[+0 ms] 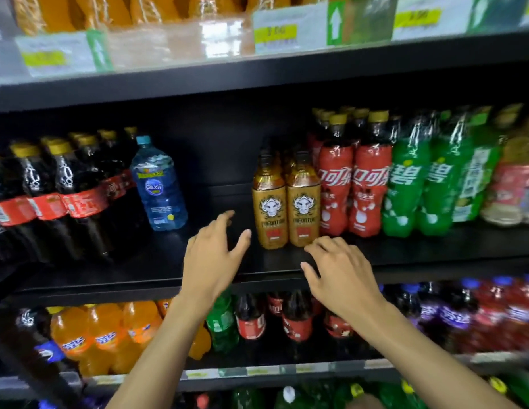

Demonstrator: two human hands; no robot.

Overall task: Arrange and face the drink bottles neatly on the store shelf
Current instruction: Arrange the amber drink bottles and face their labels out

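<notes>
Two gold bottles (286, 202) stand upright, labels forward, on the shelf (169, 261). The left hand (216, 258) hovers just left of them, right hand (343, 273) just in front, both spread, holding nothing.

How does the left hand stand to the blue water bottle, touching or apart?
Apart. The head view shows bare black shelf between the left hand and the blue water bottle.
</notes>
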